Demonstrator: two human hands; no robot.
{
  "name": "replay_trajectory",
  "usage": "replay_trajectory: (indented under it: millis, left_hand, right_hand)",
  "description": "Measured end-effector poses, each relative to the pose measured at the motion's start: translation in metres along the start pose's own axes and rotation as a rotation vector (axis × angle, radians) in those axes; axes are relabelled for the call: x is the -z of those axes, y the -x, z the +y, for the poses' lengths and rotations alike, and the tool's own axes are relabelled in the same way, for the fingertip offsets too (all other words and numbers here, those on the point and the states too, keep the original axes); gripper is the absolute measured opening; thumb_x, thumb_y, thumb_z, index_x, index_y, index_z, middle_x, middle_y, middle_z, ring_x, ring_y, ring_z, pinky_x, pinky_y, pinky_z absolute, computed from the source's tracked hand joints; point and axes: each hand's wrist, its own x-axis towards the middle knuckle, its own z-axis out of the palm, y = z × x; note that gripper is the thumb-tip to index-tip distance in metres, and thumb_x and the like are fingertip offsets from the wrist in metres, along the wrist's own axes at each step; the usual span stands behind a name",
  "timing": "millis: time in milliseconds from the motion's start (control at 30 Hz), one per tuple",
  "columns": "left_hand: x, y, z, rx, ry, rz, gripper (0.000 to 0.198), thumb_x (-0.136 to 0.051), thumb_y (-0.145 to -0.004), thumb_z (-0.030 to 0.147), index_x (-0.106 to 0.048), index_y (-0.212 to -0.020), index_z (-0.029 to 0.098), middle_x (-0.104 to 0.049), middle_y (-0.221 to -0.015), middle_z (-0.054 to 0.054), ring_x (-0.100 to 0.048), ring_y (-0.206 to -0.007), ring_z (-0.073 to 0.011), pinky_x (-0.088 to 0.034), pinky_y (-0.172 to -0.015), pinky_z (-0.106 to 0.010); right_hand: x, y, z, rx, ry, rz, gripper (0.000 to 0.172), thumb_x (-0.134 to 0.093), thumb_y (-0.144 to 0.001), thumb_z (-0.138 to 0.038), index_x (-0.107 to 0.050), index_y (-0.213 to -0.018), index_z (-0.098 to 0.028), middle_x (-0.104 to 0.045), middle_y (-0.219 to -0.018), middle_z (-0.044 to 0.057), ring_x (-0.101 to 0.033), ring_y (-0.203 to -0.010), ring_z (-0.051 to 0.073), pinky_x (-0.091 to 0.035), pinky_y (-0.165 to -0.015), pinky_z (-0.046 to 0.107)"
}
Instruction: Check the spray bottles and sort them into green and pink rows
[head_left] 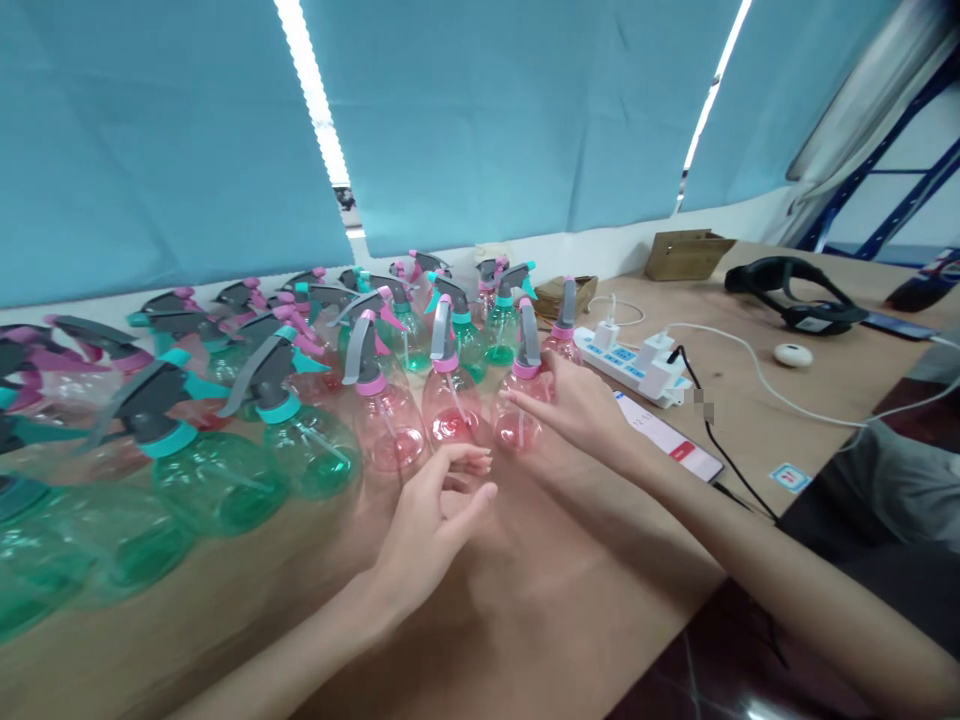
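My right hand is wrapped round the right side of a pink spray bottle, its thumb across the front and its other fingers mostly hidden behind. This bottle stands upright, with a grey trigger head and a pink collar. My left hand is open and loosely curved above the table, holding nothing. Just beyond it are two more pink spray bottles, one in the middle and one to its left. Another pink bottle stands behind my right hand.
Green spray bottles and pink ones crowd the left and back of the table. To the right are a power strip with chargers and cables, a phone, a black headset, a white round case and a cardboard box.
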Motion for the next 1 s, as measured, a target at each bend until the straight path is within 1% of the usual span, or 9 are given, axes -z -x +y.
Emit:
replay_trajectory:
  millis: [133, 267, 333, 433, 567, 700, 767, 867, 1000]
  left_hand:
    - [-0.008, -0.012, 0.015, -0.033, 0.017, 0.084, 0.022, -0.058, -0.089, 0.032, -0.056, -0.109, 0.022, -0.062, -0.114, -0.006, -0.063, -0.099, -0.0231, -0.051, -0.092, -0.045]
    - [-0.014, -0.019, 0.028, -0.094, 0.001, 0.102, 0.05, -0.069, -0.081, 0.032, -0.049, -0.126, 0.022, -0.054, -0.133, -0.009, -0.054, -0.122, -0.0265, -0.044, -0.105, -0.047]
    - [-0.012, -0.017, 0.033, -0.133, 0.0, 0.07, 0.06, -0.072, -0.078, 0.029, -0.046, -0.131, 0.023, -0.052, -0.139, -0.009, -0.053, -0.125, -0.0275, -0.044, -0.106, -0.047]
    - [-0.001, -0.006, 0.041, -0.157, -0.009, 0.059, 0.061, -0.072, -0.077, 0.028, -0.045, -0.132, 0.024, -0.06, -0.128, -0.009, -0.06, -0.116, -0.0294, -0.05, -0.099, -0.048]
    - [0.025, 0.023, 0.047, -0.159, -0.071, 0.104, 0.042, -0.068, -0.081, 0.031, -0.054, -0.12, 0.025, -0.068, -0.102, -0.003, -0.067, -0.099, -0.0269, -0.055, -0.089, -0.044]
    - [0.056, 0.064, 0.04, -0.123, -0.082, 0.181, 0.025, -0.061, -0.084, 0.031, -0.058, -0.108, 0.026, -0.067, -0.092, -0.001, -0.069, -0.087, -0.0239, -0.058, -0.078, -0.038]
    - [0.075, 0.089, 0.033, -0.098, -0.099, 0.249, 0.023, -0.057, -0.086, 0.028, -0.059, -0.109, 0.027, -0.068, -0.095, -0.001, -0.068, -0.097, -0.0252, -0.058, -0.083, -0.037]
    - [0.104, 0.127, 0.025, -0.042, -0.139, 0.369, 0.032, -0.058, -0.084, 0.028, -0.062, -0.116, 0.03, -0.07, -0.106, 0.0, -0.066, -0.111, -0.0255, -0.055, -0.095, -0.037]
    - [0.139, 0.169, 0.018, 0.06, -0.162, 0.561, 0.043, -0.063, -0.077, 0.029, -0.065, -0.12, 0.033, -0.075, -0.099, 0.001, -0.069, -0.104, -0.0281, -0.058, -0.088, -0.039]
  right_hand:
    - [0.016, 0.032, -0.01, 0.017, -0.035, -0.012, 0.036, -0.059, -0.087, -0.053, -0.058, -0.106, -0.022, -0.071, -0.089, 0.007, -0.067, -0.076, 0.028, -0.044, -0.058, 0.034]
    - [0.022, 0.063, -0.031, 0.137, -0.079, -0.001, 0.02, -0.061, -0.085, -0.037, -0.057, -0.1, -0.023, -0.068, -0.094, 0.007, -0.065, -0.083, 0.026, -0.048, -0.068, 0.037]
    - [0.019, 0.075, -0.045, 0.202, -0.113, -0.013, 0.009, -0.059, -0.083, -0.029, -0.056, -0.088, -0.022, -0.066, -0.087, 0.007, -0.063, -0.081, 0.026, -0.049, -0.069, 0.039]
    - [0.009, 0.088, -0.07, 0.236, -0.195, 0.091, 0.018, -0.062, -0.079, -0.037, -0.053, -0.082, -0.022, -0.062, -0.078, 0.006, -0.06, -0.073, 0.025, -0.049, -0.061, 0.038]
    - [-0.01, 0.1, -0.105, 0.335, -0.297, 0.12, 0.037, -0.064, -0.08, -0.057, -0.053, -0.081, -0.021, -0.06, -0.073, 0.006, -0.06, -0.067, 0.024, -0.05, -0.056, 0.038]
    - [-0.026, 0.109, -0.138, 0.364, -0.45, -0.106, 0.059, -0.066, -0.071, -0.074, -0.057, -0.095, -0.021, -0.065, -0.087, 0.008, -0.063, -0.077, 0.027, -0.054, -0.064, 0.042]
    - [-0.029, 0.111, -0.154, 0.448, -0.538, -0.284, 0.063, -0.068, -0.071, -0.073, -0.057, -0.103, -0.02, -0.065, -0.096, 0.009, -0.063, -0.085, 0.028, -0.055, -0.072, 0.043]
    - [-0.032, 0.108, -0.177, 0.613, -0.625, -0.555, 0.057, -0.066, -0.08, -0.064, -0.056, -0.115, -0.02, -0.067, -0.106, 0.008, -0.064, -0.095, 0.027, -0.052, -0.088, 0.046]
    - [-0.054, 0.104, -0.198, 0.67, -0.586, -0.663, 0.072, -0.06, -0.084, -0.066, -0.048, -0.133, -0.015, -0.06, -0.131, 0.019, -0.057, -0.121, 0.035, -0.046, -0.1, 0.055]
